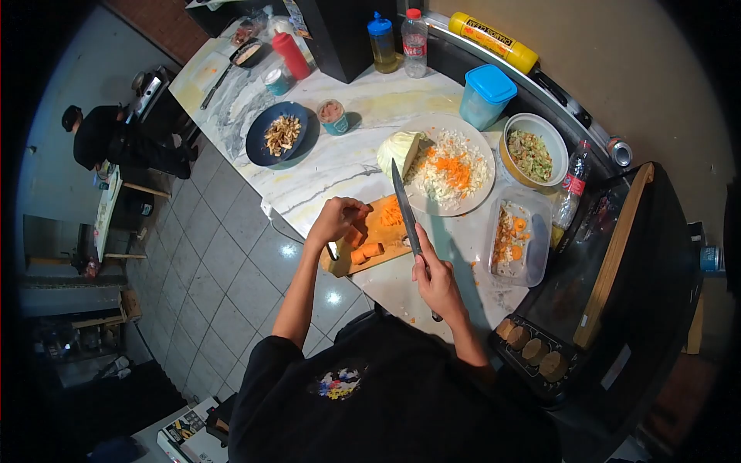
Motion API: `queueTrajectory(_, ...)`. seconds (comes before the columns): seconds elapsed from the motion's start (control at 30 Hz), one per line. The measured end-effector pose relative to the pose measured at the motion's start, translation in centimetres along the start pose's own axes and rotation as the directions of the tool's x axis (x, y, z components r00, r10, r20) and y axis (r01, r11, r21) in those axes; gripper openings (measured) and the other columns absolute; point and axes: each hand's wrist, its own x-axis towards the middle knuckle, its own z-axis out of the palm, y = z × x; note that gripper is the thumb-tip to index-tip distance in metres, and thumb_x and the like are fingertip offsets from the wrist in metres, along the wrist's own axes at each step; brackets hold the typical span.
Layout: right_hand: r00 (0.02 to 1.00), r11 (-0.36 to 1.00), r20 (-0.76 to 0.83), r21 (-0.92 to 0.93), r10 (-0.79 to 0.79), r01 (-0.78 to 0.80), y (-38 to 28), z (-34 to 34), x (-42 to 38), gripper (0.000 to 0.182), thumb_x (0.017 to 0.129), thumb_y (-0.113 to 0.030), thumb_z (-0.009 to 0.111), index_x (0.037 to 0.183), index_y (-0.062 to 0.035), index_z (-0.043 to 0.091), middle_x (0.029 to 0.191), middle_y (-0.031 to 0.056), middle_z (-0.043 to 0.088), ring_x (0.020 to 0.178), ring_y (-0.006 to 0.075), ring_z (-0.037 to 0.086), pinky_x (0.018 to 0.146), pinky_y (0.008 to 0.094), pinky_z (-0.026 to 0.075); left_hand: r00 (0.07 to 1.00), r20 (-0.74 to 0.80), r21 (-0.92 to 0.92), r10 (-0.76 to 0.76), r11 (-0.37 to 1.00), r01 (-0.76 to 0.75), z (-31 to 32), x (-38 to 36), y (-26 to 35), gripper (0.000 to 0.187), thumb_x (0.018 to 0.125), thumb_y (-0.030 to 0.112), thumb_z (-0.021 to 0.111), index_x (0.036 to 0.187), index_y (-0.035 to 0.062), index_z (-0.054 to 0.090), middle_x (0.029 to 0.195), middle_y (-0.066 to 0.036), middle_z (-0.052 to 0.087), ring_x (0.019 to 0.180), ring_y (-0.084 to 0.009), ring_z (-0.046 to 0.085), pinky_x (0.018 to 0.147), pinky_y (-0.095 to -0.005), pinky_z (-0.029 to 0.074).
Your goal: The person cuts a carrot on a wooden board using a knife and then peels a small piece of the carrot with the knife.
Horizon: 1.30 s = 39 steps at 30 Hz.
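My right hand [437, 279] grips a long kitchen knife [406, 204] by its dark handle, the blade raised and slanting up to the left. Over the left end of a wooden cutting board [378, 265], my left hand [336, 221] is curled with its fingers drawn together; its fingertips are partly hidden, so I cannot make out what they hold. Carrot chunks [367, 252] lie just below that hand. Cut carrot strips [391, 213] sit on the board between hand and blade. Behind the knife tip, a cut cabbage [398, 153] rests on a plate [480, 202] with chopped cabbage and carrot.
A clear tub [532, 272] with carrot scraps and a bowl [557, 147] of chopped vegetables stand to the right. A blue bowl [257, 154], a small tub [333, 118] and several bottles sit farther back. Across the tiled floor [224, 255], another person [116, 143] stands.
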Motion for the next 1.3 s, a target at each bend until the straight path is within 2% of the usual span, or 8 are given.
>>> queueTrajectory(0.2, 0.995, 0.995, 0.062, -0.059, 0.084, -0.080, 0.2, -0.6, -0.4, 0.064, 0.091, 0.002, 0.047, 0.149, -0.0110, 0.025, 0.071, 0.0254, 0.052, 0.055, 0.0388, 0.055, 0.053, 0.0342, 0.043, 1.000, 0.008, -0.054, -0.007, 0.999, 0.007, 0.2, -0.4, 0.4, 0.020, 0.089, 0.011, 0.065, 0.106, 0.0005, 0.069, 0.096, -0.011, 0.071, 0.093, -0.0184, 0.067, 0.084, -0.0307, 0.052)
queueTrajectory(0.33, 0.998, 0.998, 0.045, -0.037, 0.054, -0.053, 0.2, -0.7, -0.5, 0.063, 0.091, 0.001, 0.047, 0.149, -0.0110, 0.026, 0.071, 0.0250, 0.052, 0.055, 0.0382, 0.055, 0.054, 0.0361, 0.043, 0.997, -0.056, -0.050, 0.060, 0.997, -0.063, 0.6, -0.4, 0.6, 0.018, 0.088, 0.001, 0.061, 0.105, -0.0028, 0.068, 0.093, -0.011, 0.071, 0.086, -0.0154, 0.066, 0.079, -0.0276, 0.052)
queueTrajectory(0.53, 0.999, 0.999, 0.025, -0.023, 0.035, -0.035, 0.3, -1.0, -0.6, 0.062, 0.092, 0.000, 0.046, 0.149, -0.0111, 0.026, 0.071, 0.0249, 0.052, 0.055, 0.0387, 0.054, 0.054, 0.0373, 0.043, 0.998, -0.067, -0.061, 0.003, 0.998, -0.008, 0.7, -0.1, 0.7, 0.021, 0.090, 0.016, 0.066, 0.105, 0.0015, 0.069, 0.094, -0.007, 0.071, 0.090, -0.0153, 0.065, 0.085, -0.0305, 0.051)
queueTrajectory(0.63, 0.995, 0.995, 0.047, -0.038, 0.092, -0.090, 0.4, -1.1, -0.6, 0.062, 0.092, 0.000, 0.046, 0.149, -0.0112, 0.026, 0.073, 0.0252, 0.054, 0.056, 0.0391, 0.054, 0.054, 0.0376, 0.042, 0.988, -0.140, -0.112, 0.060, 0.991, -0.076, 0.6, -0.1, 0.8, 0.018, 0.087, 0.003, 0.065, 0.105, -0.0015, 0.068, 0.087, -0.006, 0.070, 0.081, -0.0119, 0.064, 0.076, -0.0259, 0.052)
queueTrajectory(0.7, 0.995, 0.996, 0.053, -0.031, 0.090, -0.088, 0.2, -1.1, -0.6, 0.062, 0.092, 0.000, 0.046, 0.149, -0.0115, 0.025, 0.073, 0.0252, 0.054, 0.056, 0.0390, 0.054, 0.054, 0.0377, 0.042, 0.989, -0.134, -0.343, -0.069, 0.939, 0.019, 0.3, -0.4, 1.2, 0.022, 0.085, 0.001, 0.066, 0.107, -0.0020, 0.066, 0.085, -0.006, 0.069, 0.079, -0.0115, 0.064, 0.074, -0.0247, 0.052)
queueTrajectory(0.83, 0.996, 0.997, 0.040, -0.023, 0.076, -0.075, 0.0, -0.9, -0.7, 0.062, 0.092, 0.000, 0.047, 0.149, -0.0116, 0.025, 0.071, 0.0255, 0.052, 0.056, 0.0394, 0.054, 0.053, 0.0379, 0.042, 0.985, -0.155, -0.335, -0.080, 0.942, 0.024, 0.8, -0.4, 1.6, 0.025, 0.084, 0.000, 0.068, 0.108, -0.0025, 0.065, 0.084, -0.007, 0.069, 0.080, -0.0116, 0.065, 0.073, -0.0243, 0.052)
queueTrajectory(1.07, 0.970, 0.974, 0.166, -0.172, 0.178, -0.149, -1.5, -1.8, -2.4, 0.065, 0.090, 0.000, 0.048, 0.149, -0.0119, 0.025, 0.067, 0.0257, 0.050, 0.062, 0.0429, 0.055, 0.054, 0.0408, 0.042, 0.979, -0.187, 0.070, 0.081, 0.995, -0.069, 3.1, -1.2, 2.9, 0.020, 0.082, 0.006, 0.070, 0.100, -0.0011, 0.069, 0.091, -0.013, 0.071, 0.080, -0.0238, 0.070, 0.068, -0.0319, 0.054)
queueTrajectory(1.3, 0.944, 0.941, 0.188, -0.255, 0.273, -0.221, -1.1, -2.3, -4.8, 0.066, 0.089, -0.002, 0.048, 0.150, -0.0164, 0.025, 0.073, 0.0288, 0.054, 0.073, 0.0471, 0.056, 0.062, 0.0470, 0.043, 0.944, -0.283, 0.145, 0.169, 0.981, -0.132, 4.8, -1.7, 2.8, 0.012, 0.075, 0.001, 0.067, 0.086, 0.0000, 0.072, 0.084, -0.015, 0.069, 0.072, -0.0330, 0.065, 0.068, -0.0392, 0.051)
